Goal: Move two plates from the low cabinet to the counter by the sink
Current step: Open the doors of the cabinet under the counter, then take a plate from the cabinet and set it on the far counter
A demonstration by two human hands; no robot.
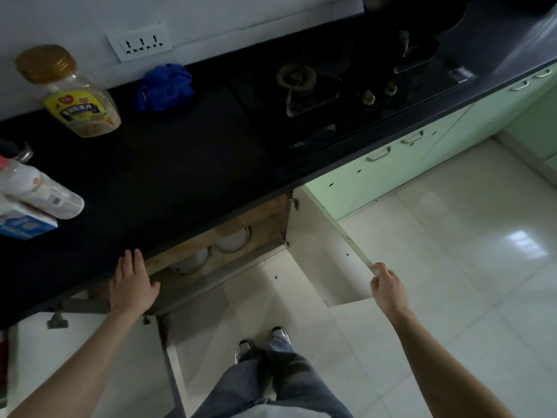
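Note:
The low cabinet under the black counter stands open. Inside it, white plates show as two stacks: one plate stack further right, another plate stack nearer my left hand, both partly hidden by the counter edge. My left hand rests flat with fingers apart on the counter's front edge, holding nothing. My right hand pinches the outer edge of the open right cabinet door. No sink is in view.
The left cabinet door also hangs open by my left arm. On the counter sit a clear jar with a gold lid, a blue cloth, bottles and a carton, and a gas hob. My feet stand on pale floor tiles.

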